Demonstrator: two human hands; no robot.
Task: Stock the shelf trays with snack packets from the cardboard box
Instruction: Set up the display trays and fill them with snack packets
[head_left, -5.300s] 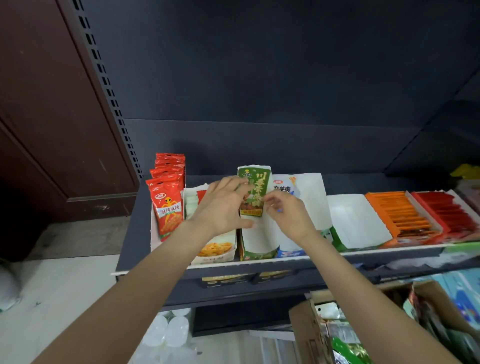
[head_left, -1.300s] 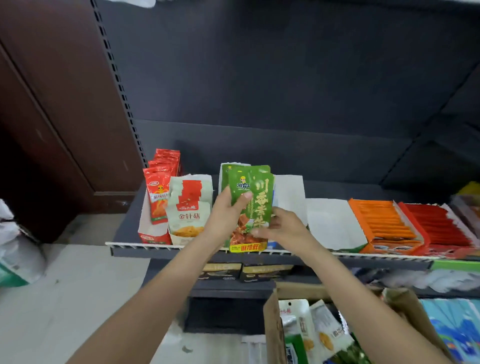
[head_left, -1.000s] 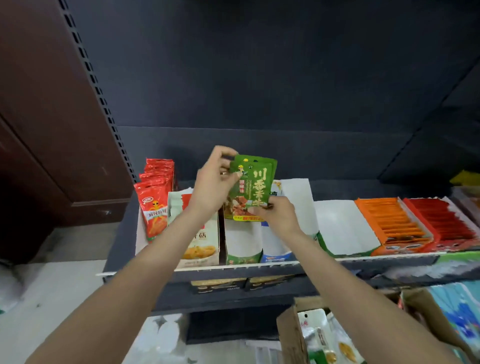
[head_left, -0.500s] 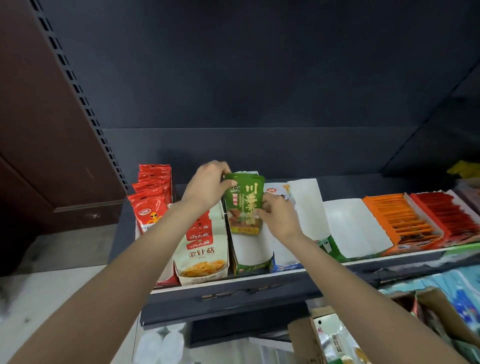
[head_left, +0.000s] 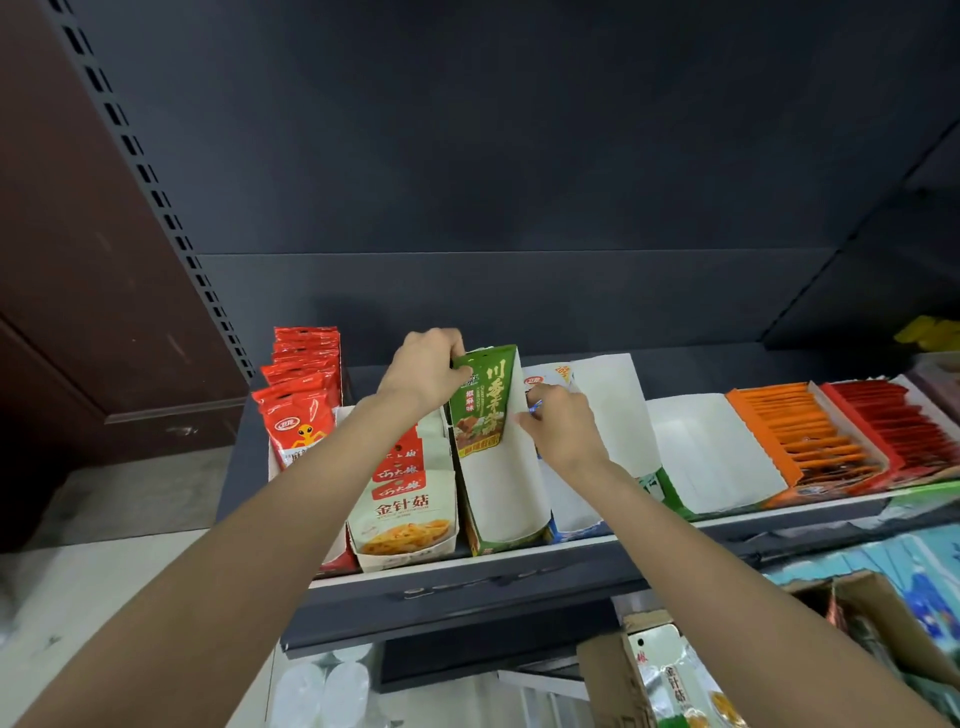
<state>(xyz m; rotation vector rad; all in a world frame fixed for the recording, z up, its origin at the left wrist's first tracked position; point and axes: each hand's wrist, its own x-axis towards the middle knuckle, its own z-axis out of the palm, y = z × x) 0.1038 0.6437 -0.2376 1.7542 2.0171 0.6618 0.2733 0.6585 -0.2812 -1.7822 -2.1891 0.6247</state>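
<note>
One green packet (head_left: 480, 402) going in right now, standing upright at the back of the green-fronted tray (head_left: 506, 493). Pinched at its top left corner by the left hand (head_left: 423, 369), fingers curled over the edge. Steadied on its right edge by the right hand (head_left: 558, 428), fingertips bent against the packet and the tray wall; whether truly gripping, cannot tell. Looks like the only packet in that tray, with plenty of bare white floor in front of it. Left of it, red packets (head_left: 301, 400) lined up deep and the mushroom packets (head_left: 402, 499) filling their tray. Right of it, two white trays (head_left: 711, 457) mostly bare, then orange sticks (head_left: 800, 431) and red sticks (head_left: 893, 421) well stocked. Down at the lower right, cardboard box (head_left: 613, 675) with more packets showing inside. By the look of it, roughly midway: several trays full, three or so to fill.
</note>
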